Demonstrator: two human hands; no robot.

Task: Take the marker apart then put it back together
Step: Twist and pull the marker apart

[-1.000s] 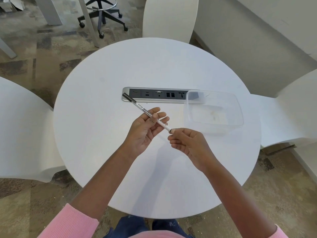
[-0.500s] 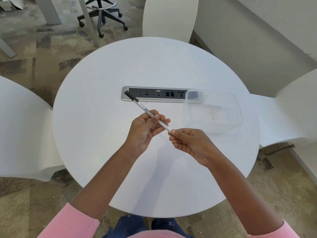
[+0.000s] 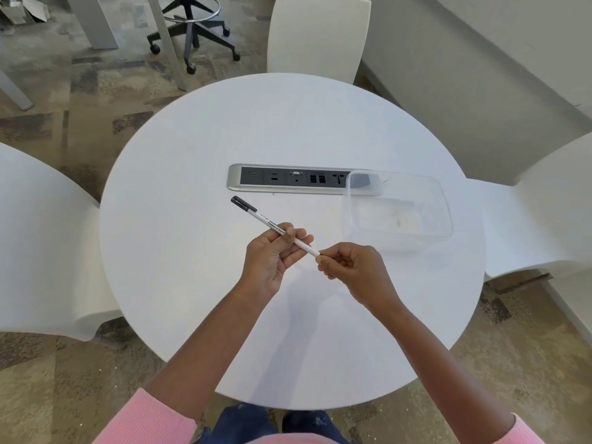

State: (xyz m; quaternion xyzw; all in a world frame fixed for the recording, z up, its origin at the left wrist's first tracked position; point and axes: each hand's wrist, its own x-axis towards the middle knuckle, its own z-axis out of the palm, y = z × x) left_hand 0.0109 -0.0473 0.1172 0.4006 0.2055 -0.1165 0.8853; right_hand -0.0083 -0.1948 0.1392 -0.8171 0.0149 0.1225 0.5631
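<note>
White plastic with a black cap [image 3: 243,204] at its far end, the marker [image 3: 261,217] is held in the air above the middle of the round table [image 3: 192,283], on the near side of the socket panel [image 3: 288,180] and left of the clear container [image 3: 397,206] that sits toward the right edge. The left hand [image 3: 272,254] has thumb and fingers curled around the middle of the barrel, and the right hand [image 3: 352,270] pinches the near tip with its fingertips. The cap is seated on the barrel, so the taking-apart looks not yet done. The marker is probably light, stiff and rather smooth, likely to slip or twist in a loose pinch. A firm hold on the printed barrel with one hand and a grasp of the cap itself with the other would suit a straight pull. Too much sideways force could bend the slim body.
</note>
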